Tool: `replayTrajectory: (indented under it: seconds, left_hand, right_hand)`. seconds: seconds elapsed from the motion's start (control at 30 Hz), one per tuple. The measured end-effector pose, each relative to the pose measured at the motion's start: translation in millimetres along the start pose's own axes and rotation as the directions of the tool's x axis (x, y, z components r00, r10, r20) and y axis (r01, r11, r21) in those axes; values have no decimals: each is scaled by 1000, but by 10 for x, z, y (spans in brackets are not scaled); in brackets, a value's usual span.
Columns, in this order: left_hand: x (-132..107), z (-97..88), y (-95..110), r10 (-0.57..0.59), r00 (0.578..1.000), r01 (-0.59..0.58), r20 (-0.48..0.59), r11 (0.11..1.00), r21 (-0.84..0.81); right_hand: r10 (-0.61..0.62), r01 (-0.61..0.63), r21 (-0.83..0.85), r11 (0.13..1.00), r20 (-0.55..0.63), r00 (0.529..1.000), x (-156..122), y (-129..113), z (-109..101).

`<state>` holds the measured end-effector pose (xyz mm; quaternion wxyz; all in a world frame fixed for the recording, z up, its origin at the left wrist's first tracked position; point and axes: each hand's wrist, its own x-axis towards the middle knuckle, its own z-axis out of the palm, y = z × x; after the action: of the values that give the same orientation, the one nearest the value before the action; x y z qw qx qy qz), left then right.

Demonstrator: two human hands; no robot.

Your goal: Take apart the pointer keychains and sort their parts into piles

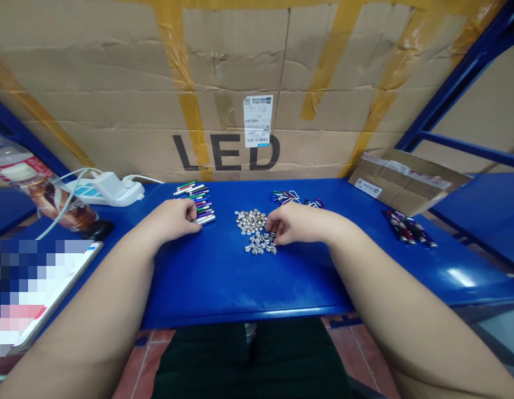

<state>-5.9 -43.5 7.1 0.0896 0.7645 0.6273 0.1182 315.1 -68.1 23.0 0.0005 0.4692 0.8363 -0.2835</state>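
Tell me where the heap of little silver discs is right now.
In the head view, the silver discs lie midway along the blue table, touched by the right hand, just right of the coloured tubes.

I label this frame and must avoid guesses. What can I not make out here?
Head view only.
Left hand: curled fingers hide whether it grips the coloured tubes.
Right hand: covers some silver discs; pinch unclear.
Box label: print too small.
Tablet screen: blurred out.
Bottle: cut off by left edge.
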Motion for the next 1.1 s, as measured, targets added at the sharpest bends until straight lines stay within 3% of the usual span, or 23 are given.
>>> replayTrajectory:
  seconds: [0.2, 0.3, 0.37, 0.4, 0.43, 0.53, 0.57, 0.63, 0.73, 0.8, 0.93, 1.0, 1.1]
  left_hand:
    - [28, 10, -17, 113, 992, -112, -53, 993, 33]
    - [34, 32, -25, 198, 978, -196, -59, 980, 43]
    - [40, 56, -32, 243, 969, -242, -51, 970, 25]
    - [44, 69, -35, 255, 966, -255, -44, 967, 15]
    - [49, 82, -38, 263, 964, -263, -38, 965, 9]
    - [66, 117, -41, 284, 958, -284, -36, 959, 12]
    - [70, 125, -40, 287, 957, -287, -41, 958, 11]
    - [74, 138, -35, 290, 955, -291, -59, 957, -9]
    - [70, 148, -26, 283, 956, -288, -79, 956, -53]
    - [61, 148, -19, 274, 959, -279, -70, 958, -62]
    - [49, 147, -1, 271, 961, -274, -55, 960, -57]
    - [46, 148, 16, 295, 952, -300, -78, 952, -63]
    - [32, 149, 73, 342, 934, -352, -104, 932, -90]
  right_hand:
    - [-60, 61, 15, 998, -29, 998, -80, 75, -78]
    - [-10, 13, 12, 1000, -200, 980, -269, 218, -199]
    - [78, -81, 6, 997, -359, 930, -495, 393, -235]
    - [153, -168, 5, 986, -436, 887, -638, 506, -224]
    - [258, -294, 17, 956, -530, 808, -797, 634, -191]
    - [486, -669, 83, 738, -754, 442, -1299, 1047, 23]
    - [512, -725, 100, 681, -773, 374, -1445, 1174, 118]
    - [476, -760, 25, 649, -793, 380, -1662, 1380, 305]
    - [378, -734, -116, 669, -797, 470, -1791, 1539, 505]
    - [303, -705, -186, 685, -807, 507, -1795, 1551, 564]
    - [208, -635, -210, 743, -830, 517, -1765, 1413, 580]
    - [213, -572, -170, 803, -813, 542, -1746, 1302, 583]
    - [364, -560, -1, 828, -759, 540, -1703, 1172, 587]
